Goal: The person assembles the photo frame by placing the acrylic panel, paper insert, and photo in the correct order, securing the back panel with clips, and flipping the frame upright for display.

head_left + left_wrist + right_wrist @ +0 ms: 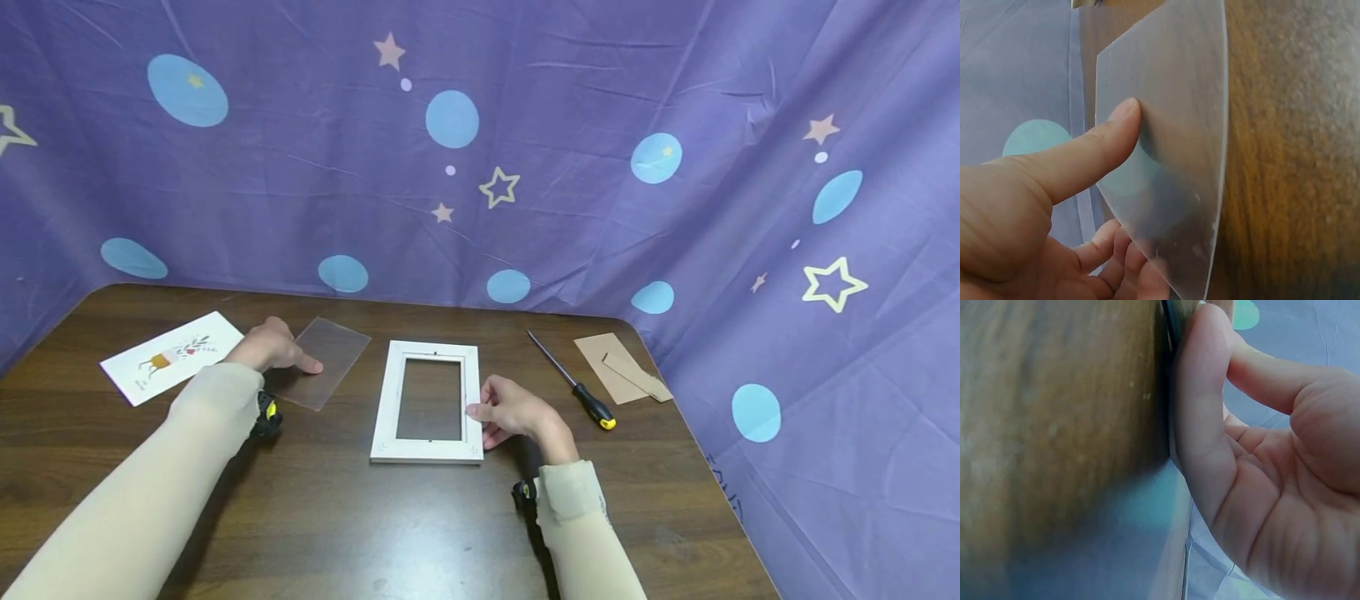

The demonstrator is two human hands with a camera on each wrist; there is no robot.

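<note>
My left hand [276, 346] pinches a clear plastic sheet [337, 354] by its left side. In the left wrist view the thumb lies on the face of the sheet [1179, 81], and the other fingers are at its lower edge, partly seen through it. A white picture frame [386, 408] lies flat at the middle of the table, its opening showing bare wood. At the frame's right side, my right hand [517, 412] grips the edge, thumb on top. From the right wrist, the hand [1254, 444] shows curled fingers low against the tabletop, with most of the frame hidden.
Left of the left hand lies a white card [161, 367] with a printed deer. On the right are a screwdriver [592, 404] with a black and yellow handle, a brown backing board [600, 346] and a cardboard stand piece [637, 375]. A purple curtain [570, 100] surrounds the wooden table [330, 517].
</note>
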